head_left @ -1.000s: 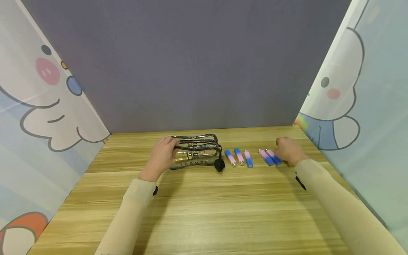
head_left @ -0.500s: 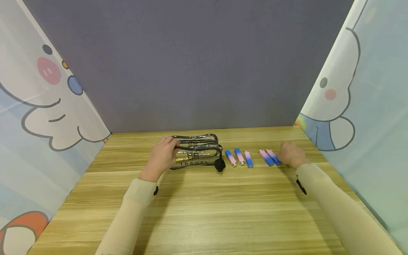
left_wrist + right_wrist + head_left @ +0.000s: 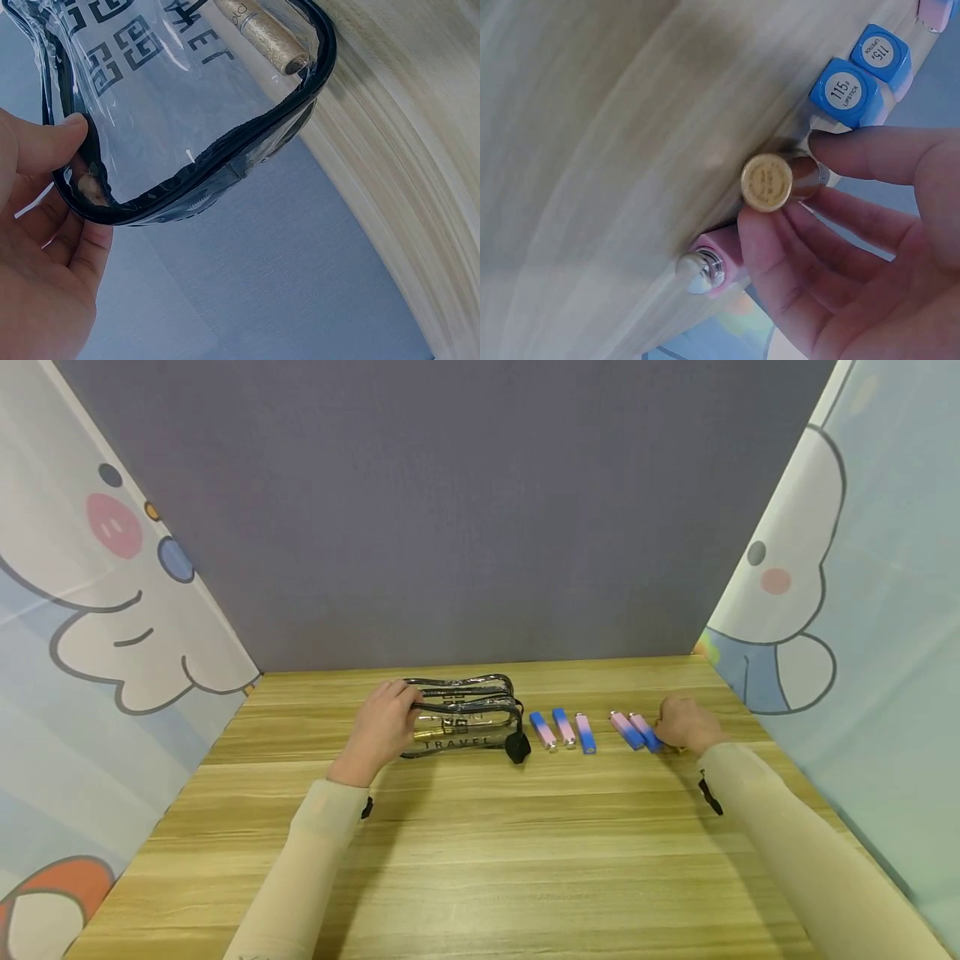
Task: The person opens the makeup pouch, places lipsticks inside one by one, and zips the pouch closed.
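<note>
My left hand point(image 3: 381, 724) holds the left end of a clear, black-edged travel pouch point(image 3: 457, 745); its thumb and fingers pinch the rim in the left wrist view. A gold tube point(image 3: 271, 41) lies inside the pouch. At the right, my right hand point(image 3: 688, 725) has thumb and fingers about a round cosmetic tube point(image 3: 767, 183) with a gold end and brownish body, low over the table. Two lipsticks with blue ends point(image 3: 845, 91) lie beside the thumb. Below the fingers sits a pink lipstick point(image 3: 724, 255) with a silvery tip, hidden in the head view.
Three pink-and-blue lipsticks point(image 3: 564, 728) lie between the pouch and the right-hand pair point(image 3: 627, 731). A black tab point(image 3: 517, 747) hangs at the pouch's right corner. Behind the wooden table point(image 3: 480, 860) stands a grey panel point(image 3: 465, 527), with printed curtains at both sides.
My right hand has shifted slightly right from a second ago, then stayed nearly still. The lipstick nearest it has slid a little to the right. My left hand and the pouch have hardly moved.
</note>
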`<state>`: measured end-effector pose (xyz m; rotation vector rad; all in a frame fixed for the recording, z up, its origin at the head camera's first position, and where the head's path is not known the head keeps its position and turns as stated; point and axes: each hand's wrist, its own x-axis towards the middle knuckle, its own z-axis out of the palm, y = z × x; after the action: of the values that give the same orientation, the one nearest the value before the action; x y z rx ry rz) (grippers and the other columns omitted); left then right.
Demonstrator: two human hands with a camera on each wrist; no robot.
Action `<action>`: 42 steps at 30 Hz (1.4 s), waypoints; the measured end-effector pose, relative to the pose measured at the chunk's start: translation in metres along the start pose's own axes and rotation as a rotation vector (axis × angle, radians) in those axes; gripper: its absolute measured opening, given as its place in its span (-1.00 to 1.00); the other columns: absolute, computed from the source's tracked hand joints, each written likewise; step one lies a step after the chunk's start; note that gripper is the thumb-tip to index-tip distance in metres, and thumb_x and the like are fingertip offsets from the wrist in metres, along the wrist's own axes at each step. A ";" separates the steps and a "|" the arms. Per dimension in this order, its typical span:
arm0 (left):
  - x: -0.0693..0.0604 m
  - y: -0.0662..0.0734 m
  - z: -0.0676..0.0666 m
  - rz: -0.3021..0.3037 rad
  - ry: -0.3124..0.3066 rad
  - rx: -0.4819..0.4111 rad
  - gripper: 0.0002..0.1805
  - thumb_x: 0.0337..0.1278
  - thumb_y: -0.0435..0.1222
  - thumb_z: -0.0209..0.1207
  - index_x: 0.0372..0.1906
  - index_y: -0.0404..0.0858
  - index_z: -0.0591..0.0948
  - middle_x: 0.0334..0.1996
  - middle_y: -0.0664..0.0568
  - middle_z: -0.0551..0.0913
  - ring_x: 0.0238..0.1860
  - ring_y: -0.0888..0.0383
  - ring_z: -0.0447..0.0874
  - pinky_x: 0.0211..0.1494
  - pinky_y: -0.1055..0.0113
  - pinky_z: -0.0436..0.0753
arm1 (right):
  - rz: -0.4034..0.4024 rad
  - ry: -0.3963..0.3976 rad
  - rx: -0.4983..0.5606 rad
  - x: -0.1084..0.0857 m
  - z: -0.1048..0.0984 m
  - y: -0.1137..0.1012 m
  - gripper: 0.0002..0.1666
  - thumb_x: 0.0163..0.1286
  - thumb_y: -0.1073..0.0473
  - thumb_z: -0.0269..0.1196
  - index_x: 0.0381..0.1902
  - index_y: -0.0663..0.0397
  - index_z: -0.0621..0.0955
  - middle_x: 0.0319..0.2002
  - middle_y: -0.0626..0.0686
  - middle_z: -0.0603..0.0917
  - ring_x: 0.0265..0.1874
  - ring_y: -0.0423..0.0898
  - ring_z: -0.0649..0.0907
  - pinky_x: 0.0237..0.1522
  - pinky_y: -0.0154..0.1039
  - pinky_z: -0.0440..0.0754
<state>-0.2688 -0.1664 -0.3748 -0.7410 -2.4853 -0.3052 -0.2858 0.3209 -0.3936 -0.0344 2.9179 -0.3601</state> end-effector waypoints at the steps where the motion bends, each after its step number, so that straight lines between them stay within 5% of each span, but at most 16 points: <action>1: 0.000 0.000 0.000 -0.001 -0.001 0.001 -0.89 0.20 -0.48 0.34 -0.20 -0.33 0.67 -0.25 -0.10 0.64 -0.25 -0.05 0.55 -0.07 0.09 0.61 | -0.005 -0.004 -0.005 0.000 0.000 0.000 -0.71 0.48 0.17 0.08 -0.36 0.26 0.59 -0.47 0.13 0.58 -0.51 0.03 0.55 -0.50 -0.11 0.49; 11: 0.001 0.000 0.002 -0.012 -0.013 0.005 -0.89 0.21 -0.48 0.34 -0.19 -0.33 0.67 -0.25 -0.09 0.65 -0.24 -0.05 0.55 -0.06 0.09 0.61 | -0.070 0.031 0.036 0.003 -0.002 0.004 -0.82 0.40 0.25 0.16 -0.23 0.30 0.62 -0.36 0.15 0.64 -0.45 0.03 0.56 -0.46 -0.08 0.54; 19: 0.001 0.001 0.002 -0.015 -0.020 -0.004 -0.90 0.22 -0.48 0.33 -0.20 -0.34 0.67 -0.25 -0.10 0.65 -0.23 -0.05 0.56 -0.06 0.09 0.61 | -0.101 0.104 0.030 0.003 -0.008 0.001 -0.55 0.34 0.17 0.21 0.05 0.43 0.57 -0.06 0.40 0.67 -0.17 0.25 0.66 -0.21 0.23 0.63; 28: 0.001 0.000 0.001 -0.012 -0.025 -0.009 -0.90 0.22 -0.48 0.33 -0.19 -0.33 0.66 -0.24 -0.10 0.65 -0.22 -0.06 0.55 -0.04 0.08 0.60 | -0.179 0.185 0.148 0.003 -0.008 -0.011 -0.62 0.31 0.20 0.27 0.01 0.33 0.59 -0.14 0.30 0.66 -0.21 0.17 0.65 -0.14 0.14 0.61; 42: 0.001 -0.001 0.002 -0.018 -0.032 0.000 -0.89 0.21 -0.48 0.33 -0.18 -0.34 0.67 -0.24 -0.10 0.65 -0.22 -0.06 0.56 -0.03 0.08 0.60 | -0.316 0.204 0.371 0.002 -0.006 -0.037 -0.62 0.39 0.28 0.28 0.12 0.33 0.58 -0.18 0.17 0.64 -0.22 0.05 0.60 -0.19 -0.10 0.57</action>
<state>-0.2706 -0.1659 -0.3760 -0.7290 -2.5232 -0.3022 -0.2889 0.2861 -0.3788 -0.4288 2.9877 -1.0041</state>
